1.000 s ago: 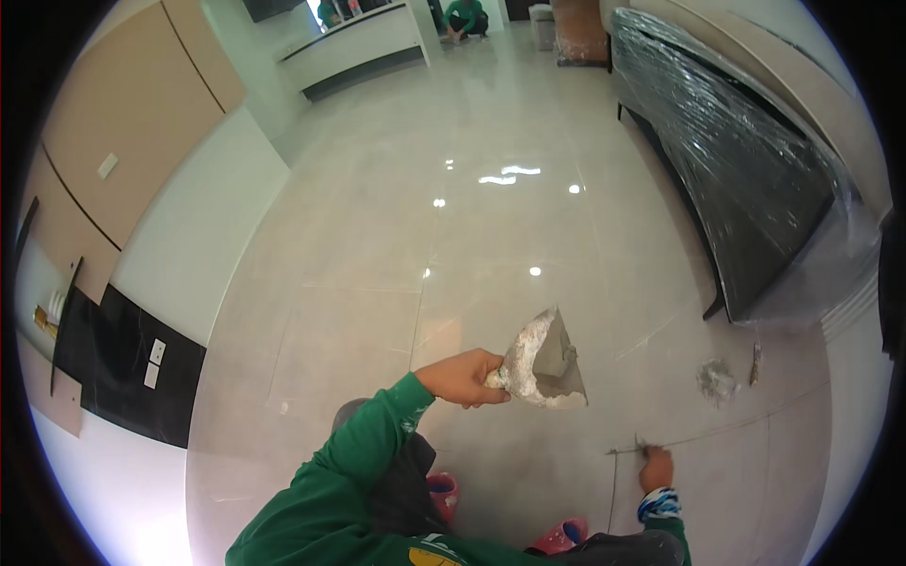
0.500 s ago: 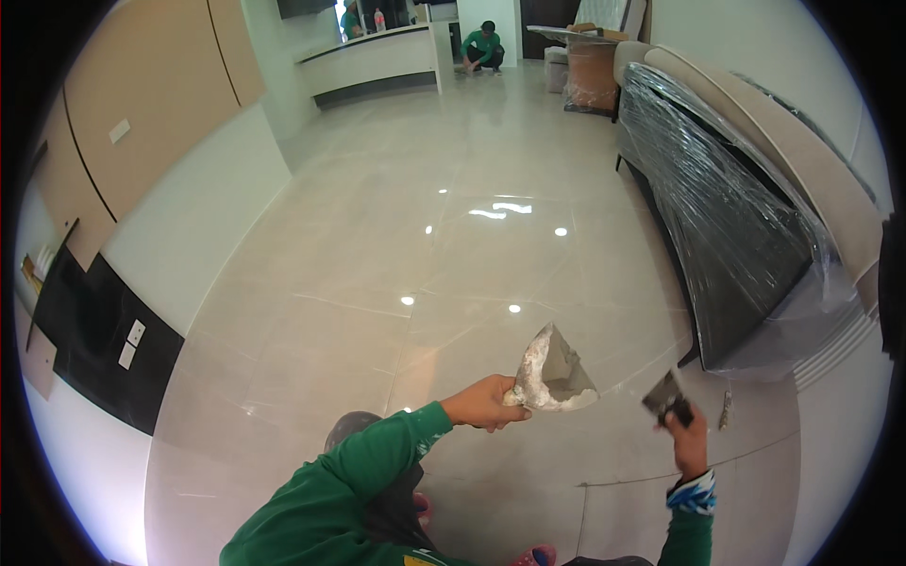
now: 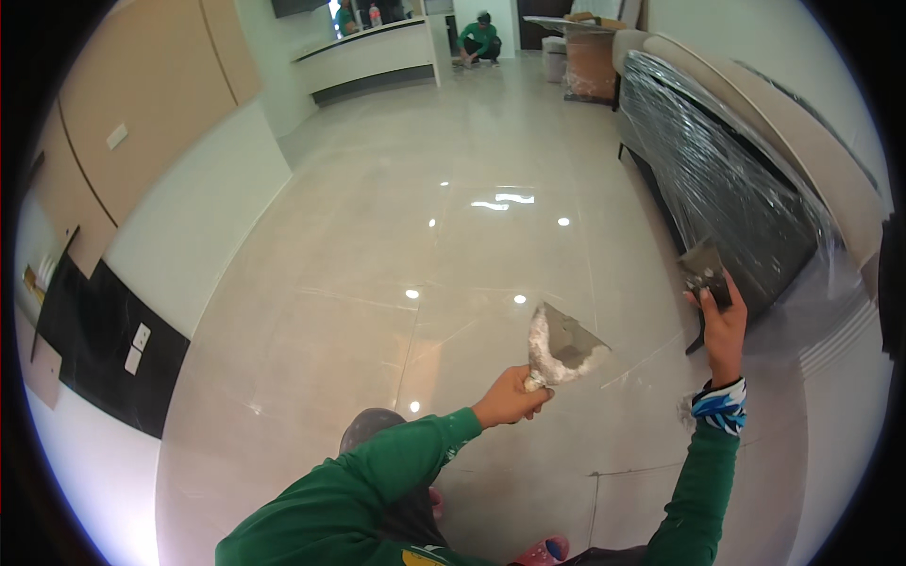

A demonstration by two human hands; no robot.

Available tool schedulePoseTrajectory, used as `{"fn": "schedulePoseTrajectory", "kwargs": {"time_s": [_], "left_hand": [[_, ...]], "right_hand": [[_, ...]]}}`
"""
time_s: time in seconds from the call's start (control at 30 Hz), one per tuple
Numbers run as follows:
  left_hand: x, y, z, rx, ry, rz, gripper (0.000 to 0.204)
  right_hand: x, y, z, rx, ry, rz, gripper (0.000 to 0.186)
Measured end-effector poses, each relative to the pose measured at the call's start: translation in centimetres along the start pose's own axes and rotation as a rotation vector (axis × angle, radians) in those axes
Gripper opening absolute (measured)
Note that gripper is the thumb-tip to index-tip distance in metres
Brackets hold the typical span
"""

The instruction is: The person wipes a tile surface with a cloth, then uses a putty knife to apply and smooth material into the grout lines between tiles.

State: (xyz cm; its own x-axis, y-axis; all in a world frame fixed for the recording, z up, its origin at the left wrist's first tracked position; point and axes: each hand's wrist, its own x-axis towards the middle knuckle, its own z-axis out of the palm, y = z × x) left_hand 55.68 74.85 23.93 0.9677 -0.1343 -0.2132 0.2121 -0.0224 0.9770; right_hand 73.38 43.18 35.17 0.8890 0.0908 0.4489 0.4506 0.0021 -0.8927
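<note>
My left hand (image 3: pixel 511 400) is closed around the short handle of a broad, fan-shaped putty knife (image 3: pixel 566 343). A thick whitish crust rims the handle end of its grey blade, which points up and to the right above the tiles. Farther right, my right hand (image 3: pixel 723 325) grips a small, flat, dark scraper (image 3: pixel 704 269) between thumb and fingers. That scraper is raised in front of the plastic-wrapped furniture, its blade tilted upward. The two tools are well apart, and neither touches the floor.
Glossy beige floor tiles (image 3: pixel 377 236) stretch ahead, with thin joint lines. Dark furniture in clear plastic wrap (image 3: pixel 727 189) stands along the right. A black wall panel with sockets (image 3: pixel 113 349) is at left. Another person in green (image 3: pixel 479 40) crouches far off near a white counter (image 3: pixel 373 58).
My right hand has risen with the scraper, from over the floor to in front of the wrapped furniture. My left hand with the putty knife has shifted slightly up and right.
</note>
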Motion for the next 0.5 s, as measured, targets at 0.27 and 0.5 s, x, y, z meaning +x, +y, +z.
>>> {"fn": "schedulePoseTrajectory", "kwargs": {"time_s": [0.27, 0.5], "left_hand": [[0.5, -2.3, -1.2, -0.002, 0.248, -0.063, 0.019], [1.7, -1.3, -0.1, -0.264, 0.33, -0.02, 0.014]], "right_hand": [[1.2, -0.8, 0.4, 0.188, 0.031, -0.101, 0.046], [2.1, -2.6, 1.1, 0.189, -0.021, -0.147, 0.047]]}}
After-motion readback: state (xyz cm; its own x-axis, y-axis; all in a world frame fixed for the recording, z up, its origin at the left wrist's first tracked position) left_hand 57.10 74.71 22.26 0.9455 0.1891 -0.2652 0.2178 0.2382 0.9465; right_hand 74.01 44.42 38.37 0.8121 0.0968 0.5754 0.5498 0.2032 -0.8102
